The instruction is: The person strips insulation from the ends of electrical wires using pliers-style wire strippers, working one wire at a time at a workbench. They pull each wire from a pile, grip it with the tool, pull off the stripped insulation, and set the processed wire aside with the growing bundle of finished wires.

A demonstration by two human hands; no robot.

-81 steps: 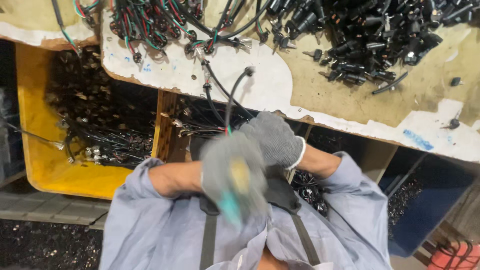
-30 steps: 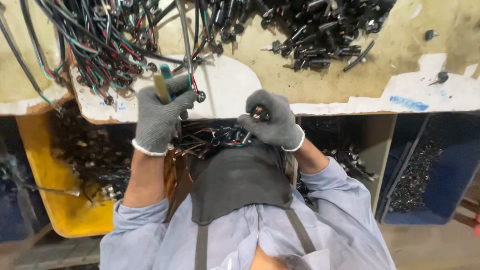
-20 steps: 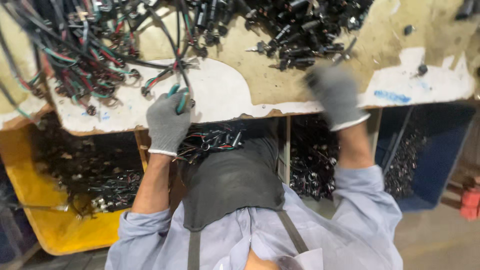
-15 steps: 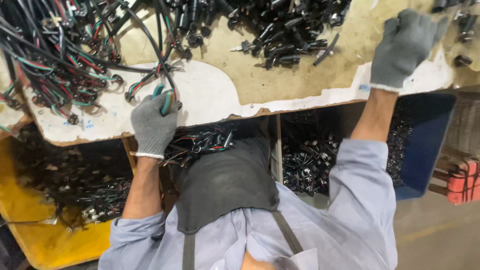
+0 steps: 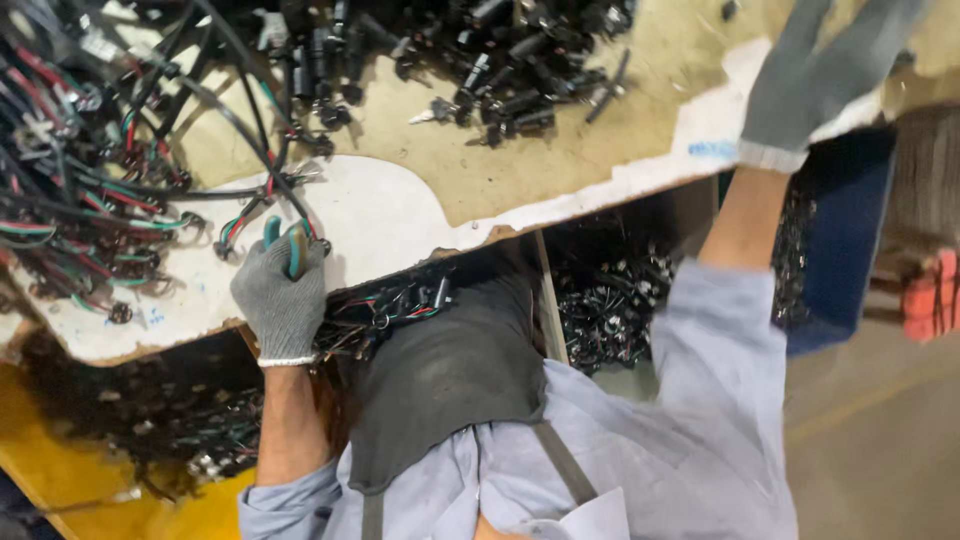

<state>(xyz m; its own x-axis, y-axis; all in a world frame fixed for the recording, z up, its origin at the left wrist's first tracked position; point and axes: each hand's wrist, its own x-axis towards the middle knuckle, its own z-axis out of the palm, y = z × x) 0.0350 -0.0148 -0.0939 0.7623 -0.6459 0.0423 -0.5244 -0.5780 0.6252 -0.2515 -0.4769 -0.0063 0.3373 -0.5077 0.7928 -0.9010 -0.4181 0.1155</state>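
Since half a second ago the right hand (image 5: 820, 80) has stretched farther out over the counter (image 5: 560, 170). At the left, the left hand (image 5: 283, 295) rests at the counter's edge, fingers (image 5: 272, 232) closed on a teal-handled tool (image 5: 296, 252) beside the tangled wires (image 5: 90, 190). Black connectors (image 5: 500, 70) lie mid-counter; the right fingers look loosely spread, holding nothing visible.

The right hand (image 5: 815, 75) is blurred, and its fingertips run off the top edge beyond the bench (image 5: 560, 165), so its grip cannot be made out. Only the teal handles of the tool (image 5: 285, 240) show above the left hand (image 5: 280, 300); its working end is hidden. The wire tangle (image 5: 90, 160) on the bench is cut off at the left edge.
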